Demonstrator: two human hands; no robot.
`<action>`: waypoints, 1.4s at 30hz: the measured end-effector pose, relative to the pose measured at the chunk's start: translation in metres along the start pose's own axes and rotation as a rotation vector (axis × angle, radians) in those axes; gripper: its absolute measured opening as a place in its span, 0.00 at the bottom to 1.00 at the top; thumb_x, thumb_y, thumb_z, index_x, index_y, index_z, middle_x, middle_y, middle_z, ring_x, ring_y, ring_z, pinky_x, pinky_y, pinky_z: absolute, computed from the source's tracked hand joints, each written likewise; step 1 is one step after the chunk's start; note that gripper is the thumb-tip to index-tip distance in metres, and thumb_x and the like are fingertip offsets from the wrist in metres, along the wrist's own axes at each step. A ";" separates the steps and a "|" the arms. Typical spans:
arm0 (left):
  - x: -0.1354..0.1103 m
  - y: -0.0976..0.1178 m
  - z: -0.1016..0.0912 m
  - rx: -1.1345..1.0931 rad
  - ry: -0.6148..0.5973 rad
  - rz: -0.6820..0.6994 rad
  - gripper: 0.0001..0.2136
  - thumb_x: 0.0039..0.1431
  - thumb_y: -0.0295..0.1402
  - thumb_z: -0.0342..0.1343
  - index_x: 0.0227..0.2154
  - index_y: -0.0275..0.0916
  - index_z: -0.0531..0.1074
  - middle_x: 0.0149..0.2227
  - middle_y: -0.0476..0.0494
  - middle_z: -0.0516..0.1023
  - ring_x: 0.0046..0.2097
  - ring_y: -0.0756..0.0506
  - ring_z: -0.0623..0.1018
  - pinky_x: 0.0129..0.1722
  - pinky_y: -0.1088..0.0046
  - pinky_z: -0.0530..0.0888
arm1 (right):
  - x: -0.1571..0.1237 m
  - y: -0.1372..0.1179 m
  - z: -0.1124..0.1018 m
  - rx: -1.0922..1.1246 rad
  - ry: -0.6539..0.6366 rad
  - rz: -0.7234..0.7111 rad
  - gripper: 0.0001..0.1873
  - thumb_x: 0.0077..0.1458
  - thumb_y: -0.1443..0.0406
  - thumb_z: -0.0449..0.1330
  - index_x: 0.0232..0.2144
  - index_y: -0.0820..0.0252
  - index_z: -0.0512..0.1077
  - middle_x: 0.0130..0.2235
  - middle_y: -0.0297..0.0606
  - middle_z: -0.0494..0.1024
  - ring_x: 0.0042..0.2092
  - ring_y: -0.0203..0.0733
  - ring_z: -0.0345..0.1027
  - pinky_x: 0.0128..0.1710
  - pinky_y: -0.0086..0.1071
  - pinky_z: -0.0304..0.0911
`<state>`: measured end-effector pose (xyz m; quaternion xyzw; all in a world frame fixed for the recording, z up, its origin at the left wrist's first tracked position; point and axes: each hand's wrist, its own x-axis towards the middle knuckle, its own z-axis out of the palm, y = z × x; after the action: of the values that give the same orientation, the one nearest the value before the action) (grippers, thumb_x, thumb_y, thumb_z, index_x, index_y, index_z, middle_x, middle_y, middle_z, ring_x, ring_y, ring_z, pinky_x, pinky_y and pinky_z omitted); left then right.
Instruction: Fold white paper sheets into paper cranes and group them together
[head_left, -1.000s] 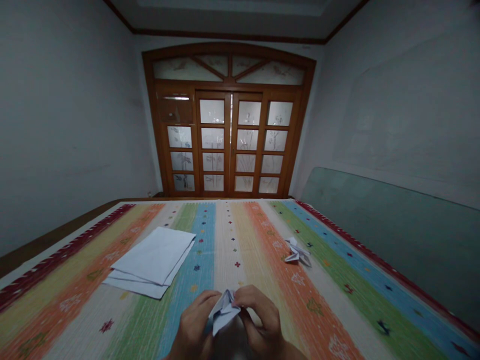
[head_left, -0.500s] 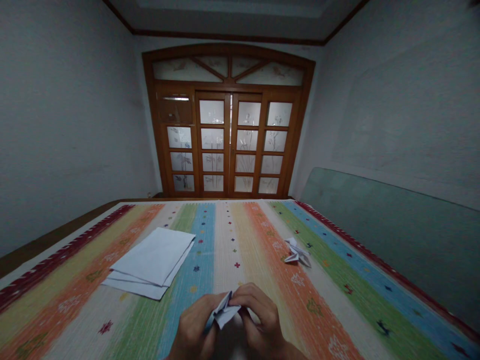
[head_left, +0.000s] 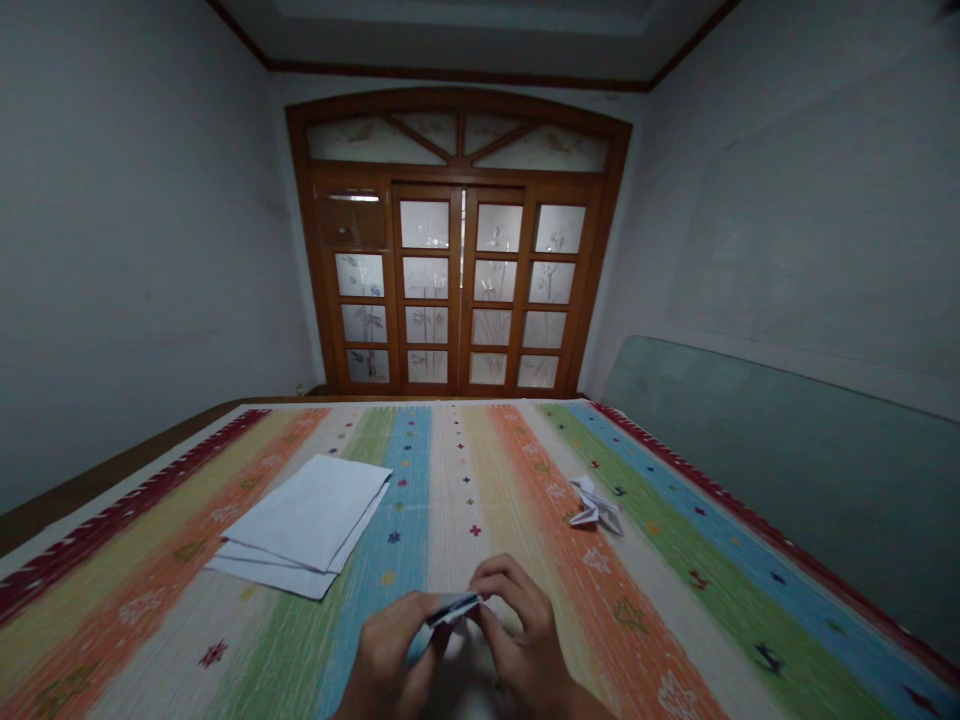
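At the bottom centre, my left hand point(head_left: 390, 655) and my right hand point(head_left: 521, 640) meet over the striped mat point(head_left: 675, 600). Both pinch a small folded piece of pale paper point(head_left: 453, 608), now held nearly flat and edge-on between the fingertips. The lower part of the paper is hidden behind my fingers. A finished folded paper figure point(head_left: 594, 504) lies on the mat to the right, beyond my right hand.
A stack of white paper sheets point(head_left: 307, 522) lies on the mat to the left. A wooden door with frosted glass panes point(head_left: 457, 290) closes the far wall. A green glass panel point(head_left: 787, 470) leans along the right wall. Wooden floor shows at the left edge.
The folded paper has been turned from standing up and open-faced to lying flat and edge-on between my fingers. My hands have shifted slightly; the sheets and the paper figure have not moved.
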<state>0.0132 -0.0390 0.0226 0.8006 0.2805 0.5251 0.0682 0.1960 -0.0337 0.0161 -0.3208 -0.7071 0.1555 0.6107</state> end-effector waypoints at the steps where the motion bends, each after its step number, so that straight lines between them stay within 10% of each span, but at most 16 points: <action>1: 0.000 0.000 0.001 -0.022 0.008 -0.043 0.07 0.66 0.30 0.57 0.43 0.45 0.77 0.33 0.48 0.85 0.32 0.47 0.85 0.34 0.78 0.80 | 0.000 0.001 0.000 0.023 -0.014 0.045 0.07 0.59 0.69 0.60 0.30 0.59 0.77 0.29 0.38 0.77 0.31 0.41 0.74 0.32 0.30 0.68; 8: -0.005 0.005 0.008 -0.420 0.041 -0.586 0.19 0.64 0.43 0.60 0.53 0.44 0.64 0.31 0.48 0.85 0.29 0.45 0.84 0.29 0.74 0.80 | -0.002 0.005 0.007 0.338 -0.064 0.512 0.11 0.52 0.58 0.69 0.30 0.61 0.77 0.26 0.35 0.76 0.27 0.39 0.71 0.27 0.28 0.66; 12: -0.001 0.004 0.009 -0.573 -0.005 -0.718 0.19 0.60 0.48 0.63 0.47 0.43 0.67 0.36 0.44 0.86 0.34 0.42 0.85 0.33 0.70 0.81 | -0.002 0.008 0.010 0.497 -0.012 0.596 0.29 0.48 0.54 0.73 0.49 0.56 0.73 0.26 0.27 0.70 0.24 0.34 0.66 0.22 0.24 0.64; 15: 0.003 0.001 0.009 -0.644 -0.035 -0.783 0.21 0.58 0.49 0.64 0.46 0.42 0.68 0.36 0.42 0.86 0.35 0.40 0.85 0.33 0.68 0.81 | -0.003 0.012 0.011 0.496 -0.061 0.605 0.25 0.49 0.51 0.72 0.44 0.57 0.74 0.29 0.31 0.73 0.27 0.36 0.70 0.23 0.24 0.66; 42: 0.005 -0.017 0.003 -0.659 -0.170 -0.758 0.16 0.59 0.47 0.64 0.36 0.38 0.78 0.28 0.49 0.78 0.29 0.46 0.79 0.28 0.77 0.73 | -0.002 0.016 0.010 0.489 -0.200 0.572 0.21 0.57 0.47 0.65 0.36 0.59 0.75 0.25 0.30 0.71 0.21 0.32 0.63 0.19 0.23 0.60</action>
<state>0.0112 -0.0215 0.0184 0.6183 0.3643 0.4572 0.5254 0.1903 -0.0210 0.0028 -0.3331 -0.5870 0.5141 0.5293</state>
